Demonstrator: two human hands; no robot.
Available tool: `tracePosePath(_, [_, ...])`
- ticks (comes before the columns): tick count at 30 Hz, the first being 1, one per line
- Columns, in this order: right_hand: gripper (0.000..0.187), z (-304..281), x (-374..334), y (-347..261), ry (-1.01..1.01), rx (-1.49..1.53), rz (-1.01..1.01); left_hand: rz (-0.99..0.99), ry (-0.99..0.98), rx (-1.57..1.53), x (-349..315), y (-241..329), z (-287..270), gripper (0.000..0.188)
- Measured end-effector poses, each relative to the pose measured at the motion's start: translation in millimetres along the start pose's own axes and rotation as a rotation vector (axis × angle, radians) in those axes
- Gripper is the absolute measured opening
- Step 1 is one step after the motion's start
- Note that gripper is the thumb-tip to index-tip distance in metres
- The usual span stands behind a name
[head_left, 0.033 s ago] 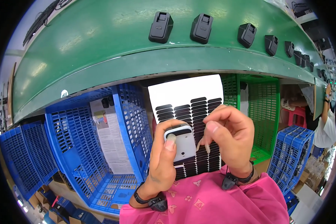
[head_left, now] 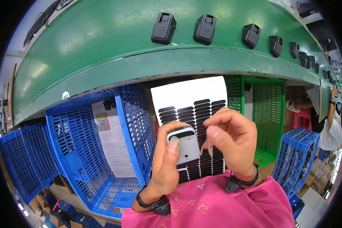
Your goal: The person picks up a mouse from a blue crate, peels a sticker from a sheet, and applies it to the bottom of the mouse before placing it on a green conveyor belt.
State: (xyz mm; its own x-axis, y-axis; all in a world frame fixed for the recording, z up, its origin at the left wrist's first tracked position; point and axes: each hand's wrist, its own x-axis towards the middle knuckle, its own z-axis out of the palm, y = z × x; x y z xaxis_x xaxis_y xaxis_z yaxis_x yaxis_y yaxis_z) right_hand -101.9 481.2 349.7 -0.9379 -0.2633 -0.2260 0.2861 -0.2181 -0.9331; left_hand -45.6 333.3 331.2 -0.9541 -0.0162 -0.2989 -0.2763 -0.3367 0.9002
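Note:
My left hand (head_left: 164,165) is closed around a small light-grey, rounded device (head_left: 189,146) with a black strip across its top, the thumb lying on that strip. Close to the device's right side, my right hand (head_left: 235,138) has its fingers curled, with thumb and index tips near each other. Whether anything lies between those tips is too small to make out. Beneath both hands is a white sheet (head_left: 190,91) bearing columns of black, rounded strip-shaped stickers (head_left: 202,110). Its lower end meets my pink garment, and the hands cover part of it.
Across the front runs a green bench (head_left: 114,41) with a row of black dock-like units (head_left: 163,28). A blue crate (head_left: 78,163) with printed paper inside stands left, a green crate (head_left: 269,110) right. Another blue crate (head_left: 296,155) is farther right, near a person's arm (head_left: 330,114).
My right hand has shifted slightly left, toward the device. My left hand and the device stay in place.

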Motion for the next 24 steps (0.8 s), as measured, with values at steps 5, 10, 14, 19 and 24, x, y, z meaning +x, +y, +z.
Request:
tracePosePath(5, [0.024, 4, 2, 3, -0.125, -0.186, -0.033, 0.018, -0.003, -0.030, -1, 0, -1, 0.042])
tracePosePath(10, [0.020, 5, 3, 3, -0.120, -0.217, -0.037, 0.000, 0.013, 0.003, -3, 2, 0, 0.042])
tracePosePath(14, [0.018, 8, 3, 7, -0.110, -0.209, -0.053, 0.004, 0.015, 0.027, -3, 0, -1, 0.042])
tracePosePath(19, [0.016, 11, 2, 11, -0.105, -0.157, -0.020, 0.011, 0.025, 0.007, -3, 0, -2, 0.042])
tracePosePath(24, [0.015, 19, 4, -4, -0.099, -0.099, 0.119, 0.007, 0.018, 0.046, -3, 0, -4, 0.043])
